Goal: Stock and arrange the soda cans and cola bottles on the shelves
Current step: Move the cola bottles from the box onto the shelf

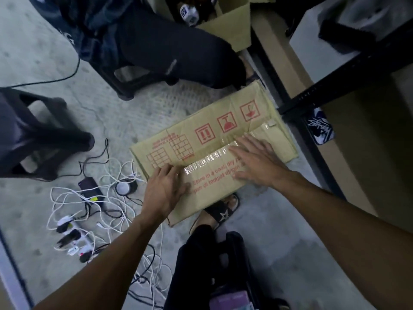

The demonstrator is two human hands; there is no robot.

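Cardboard box (201, 139), one, sealed with clear tape, lies on the floor (44, 52) at frame centre. Two hands rest on it. The left hand (164, 193) is at its 7 o'clock corner, fingers loosely bent and gripping nothing. The right hand (257, 162) is at 4 o'clock, fingers spread flat. A second box (237, 30), open, sits at 12 o'clock.

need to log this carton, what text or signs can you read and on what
"Store in a cool, dry p": box, end under right hand
"pan di tempat dingin": box, start under left hand
Three red handling signs, one with up-arrows: box
Red print by the grids on box: too small
White script on dark sticker: unreadable
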